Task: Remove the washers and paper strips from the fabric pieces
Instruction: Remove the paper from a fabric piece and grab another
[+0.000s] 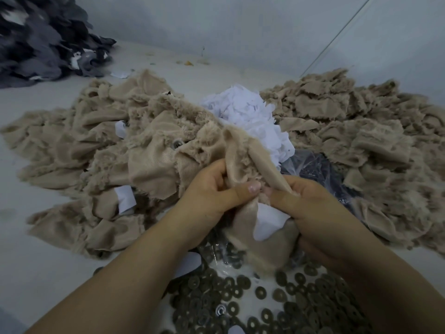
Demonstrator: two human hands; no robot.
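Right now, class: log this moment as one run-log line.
left hand: grips fabric piece | right hand: pinches it | paper strip: still attached | washers: piled below

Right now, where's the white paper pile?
Head view, centre: the white paper pile sits between the two beige fabric heaps, just beyond both hands.

No readable text, label, brand or number was spotted anywhere in the head view, tbh. The white paper strips [248, 112] were seen blank, nothing was found printed on the beige fabric pieces [154, 150], and no stamp could be made out on the washers [261, 291]. The clear plastic bag [310, 162] was too blurry for any marking to be read.
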